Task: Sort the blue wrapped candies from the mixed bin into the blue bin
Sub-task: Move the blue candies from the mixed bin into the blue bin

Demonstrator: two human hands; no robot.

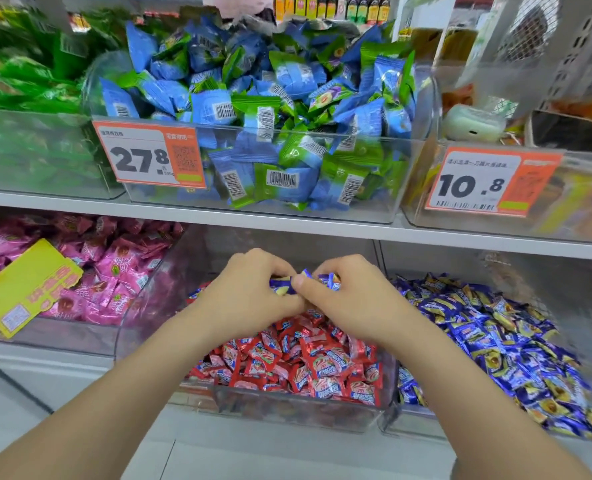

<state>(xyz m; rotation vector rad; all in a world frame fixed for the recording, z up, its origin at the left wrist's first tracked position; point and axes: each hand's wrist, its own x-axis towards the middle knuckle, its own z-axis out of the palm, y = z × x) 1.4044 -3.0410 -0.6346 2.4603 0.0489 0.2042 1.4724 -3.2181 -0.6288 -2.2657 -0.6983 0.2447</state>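
Observation:
On the lower shelf a clear mixed bin (298, 415) holds mostly red wrapped candies (308, 362). Both my hands are over its back part. My left hand (253, 292) pinches dark blue wrapped candies (284, 285) between curled fingers and thumb. My right hand (343, 296) grips more blue wrapped candies (329, 281), its thumb pressing against those in the left hand. To the right stands the blue bin (564, 271), a clear bin filled with dark blue and yellow wrapped candies (488, 341).
A bin of pink candies (107, 271) with a yellow tag (28, 285) sits at the lower left. The upper shelf (287, 225) overhangs my hands and carries a clear bin of light blue and green packets (253, 109) with orange price labels (149, 155).

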